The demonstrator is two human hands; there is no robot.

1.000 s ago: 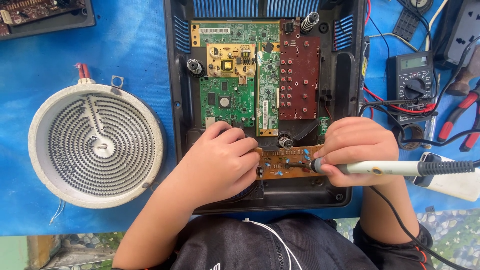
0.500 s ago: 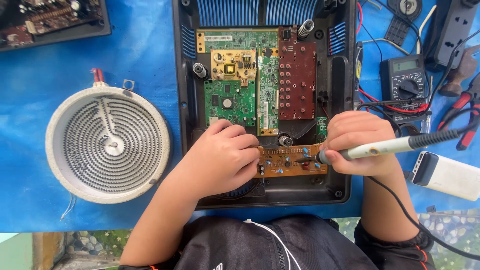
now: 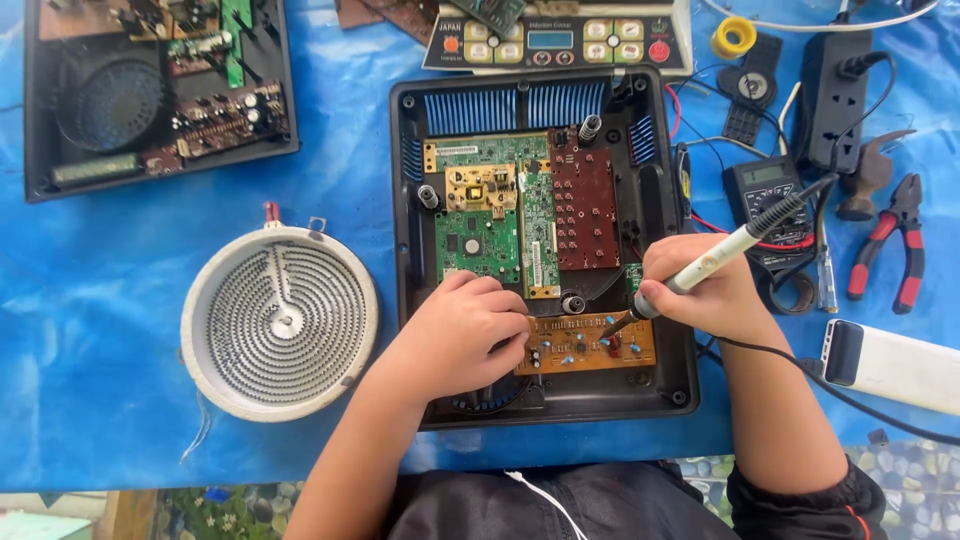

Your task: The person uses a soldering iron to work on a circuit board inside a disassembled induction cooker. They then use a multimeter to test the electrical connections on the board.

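Lowest in the frame, at centre, the person's dark clothing fills the bottom edge, and both forearms reach up from it. Just above, the left hand (image 3: 462, 335) lies knuckles-up with its fingers curled, pressing on the left end of a small brown circuit board (image 3: 588, 343). That board is a narrow orange-brown strip dotted with blue and red parts, sitting at the lower edge of an open black appliance housing (image 3: 545, 250) in the middle of the frame. The right hand (image 3: 705, 290) is closed around a white-handled soldering iron (image 3: 715, 255), whose dark tip touches the strip's upper right part.

Higher inside the housing sit 2 green boards, 1 yellow board and 1 dark red board, with blue vent slats above them. At left centre, a round white heating coil (image 3: 280, 320) rests on the blue table cover (image 3: 90, 300). At right lie a white rectangular box (image 3: 890, 365), red-handled pliers (image 3: 895, 250) and a black multimeter (image 3: 770, 205). Along the top edge, a pale control panel (image 3: 555, 40) carries round coloured buttons and a small blue screen; a second opened black housing (image 3: 160, 95) fills the upper left.
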